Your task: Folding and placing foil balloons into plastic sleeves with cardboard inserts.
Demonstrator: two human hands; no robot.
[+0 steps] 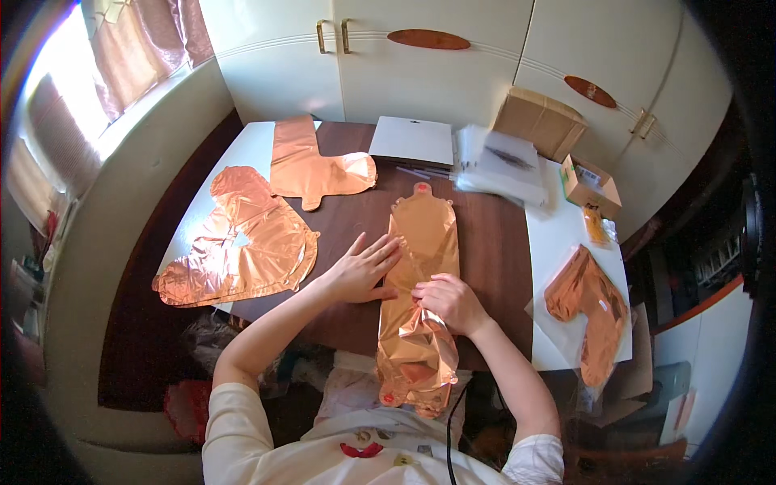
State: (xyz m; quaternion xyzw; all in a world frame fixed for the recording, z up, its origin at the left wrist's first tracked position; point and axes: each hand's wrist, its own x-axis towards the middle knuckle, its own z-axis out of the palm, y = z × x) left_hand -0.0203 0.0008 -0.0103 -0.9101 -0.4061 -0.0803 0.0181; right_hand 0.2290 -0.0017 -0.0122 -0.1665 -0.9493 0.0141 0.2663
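A flat, uninflated copper-coloured foil balloon is folded into a long strip in front of me. Its near end is crumpled and hangs past the table's front edge. My left hand rests flat across its left side, fingers stretched out. On the right, my right hand has its fingers curled and pinching the foil at the middle of the strip. Left of my hands lies a larger copper foil balloon, spread out and wrinkled, and behind it another with a straight stem and rounded ends.
At the right, a folded copper foil balloon lies in a clear bag on a white board. Clear plastic sleeves, a white flat box, a cardboard box and a small open box stand along the back of the brown table.
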